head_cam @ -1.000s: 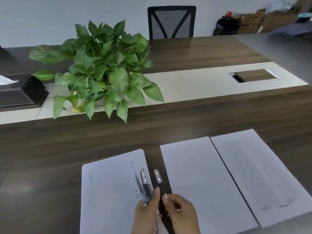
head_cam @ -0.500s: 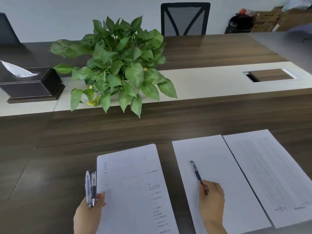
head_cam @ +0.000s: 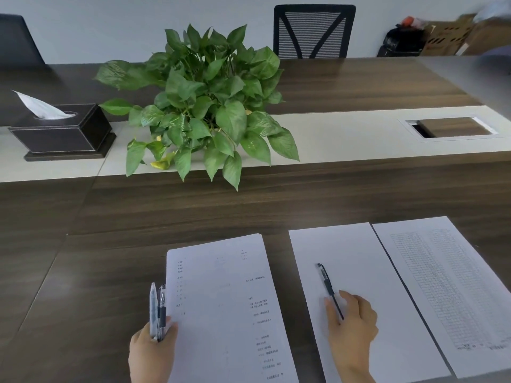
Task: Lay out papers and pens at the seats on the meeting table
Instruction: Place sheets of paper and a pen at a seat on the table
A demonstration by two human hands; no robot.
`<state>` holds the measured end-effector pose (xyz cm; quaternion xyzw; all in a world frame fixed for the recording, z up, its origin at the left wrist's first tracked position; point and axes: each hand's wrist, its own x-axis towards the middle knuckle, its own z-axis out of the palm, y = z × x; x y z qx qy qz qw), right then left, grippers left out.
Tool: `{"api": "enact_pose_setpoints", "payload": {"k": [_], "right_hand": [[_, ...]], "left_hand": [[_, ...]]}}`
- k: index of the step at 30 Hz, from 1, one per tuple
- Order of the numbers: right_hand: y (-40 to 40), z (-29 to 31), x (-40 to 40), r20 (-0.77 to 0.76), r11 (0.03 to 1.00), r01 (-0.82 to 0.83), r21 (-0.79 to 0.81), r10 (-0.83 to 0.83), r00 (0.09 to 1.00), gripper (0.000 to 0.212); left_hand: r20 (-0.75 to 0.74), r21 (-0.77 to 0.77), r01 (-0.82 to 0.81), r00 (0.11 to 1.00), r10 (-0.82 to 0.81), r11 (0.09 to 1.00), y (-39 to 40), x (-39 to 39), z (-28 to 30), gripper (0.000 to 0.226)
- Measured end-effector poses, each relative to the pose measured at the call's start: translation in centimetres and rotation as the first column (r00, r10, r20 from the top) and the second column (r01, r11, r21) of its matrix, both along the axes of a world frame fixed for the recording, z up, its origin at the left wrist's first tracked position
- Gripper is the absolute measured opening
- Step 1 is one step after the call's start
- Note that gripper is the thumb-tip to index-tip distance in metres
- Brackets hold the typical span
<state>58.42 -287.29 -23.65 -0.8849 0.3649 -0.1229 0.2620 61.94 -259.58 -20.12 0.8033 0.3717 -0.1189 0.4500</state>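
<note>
Setting a black pen point(head_cam: 327, 287) on the blank middle sheet point(head_cam: 356, 272) near the counter point(head_cam: 249, 211) front edge, right hand point(head_cam: 352, 324) fingers closed lightly on its lower end, long axis running away toward the far-left. Left hand point(head_cam: 153, 352) curled around two spare pens point(head_cam: 157, 310) beside the printed stack point(head_cam: 221, 299).

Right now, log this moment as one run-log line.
step: placing pen | right hand: setting black pen on blank sheet | left hand: holding spare pens beside printed stack
</note>
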Motion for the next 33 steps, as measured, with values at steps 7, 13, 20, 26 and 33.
{"api": "enact_pose_setpoints", "payload": {"k": [7, 13, 20, 26, 33], "right_hand": [[6.7, 1.9, 1.0, -0.021, 0.872, -0.160, 0.462, 0.191, 0.981, 0.048], [8.8, 2.6, 2.4, -0.199, 0.817, -0.028, 0.576, 0.173, 0.965, 0.069], [9.5, 2.7, 3.8, -0.356, 0.840, 0.058, 0.539, 0.165, 0.920, 0.051], [10.9, 3.1, 3.9, -0.355, 0.888, -0.003, 0.460, 0.187, 0.916, 0.038], [8.2, 2.5, 3.2, -0.153, 0.678, -0.048, 0.734, 0.233, 0.960, 0.021]], "left_hand": [[-0.013, 0.004, 0.026, 1.000, -0.026, 1.000, 1.0, 0.4, -1.6, 0.024], [-0.010, -0.008, 0.041, 0.999, -0.041, 0.999, 0.9, 0.3, -1.7, 0.032], [-0.043, -0.054, 0.033, 0.998, -0.035, 0.998, 1.1, 0.4, -0.6, 0.040], [0.007, -0.061, 0.067, 0.998, -0.067, 0.996, 1.0, -0.2, 0.0, 0.049], [0.037, -0.057, 0.096, 0.995, -0.094, 0.994, 1.2, -0.4, -0.5, 0.040]]}}
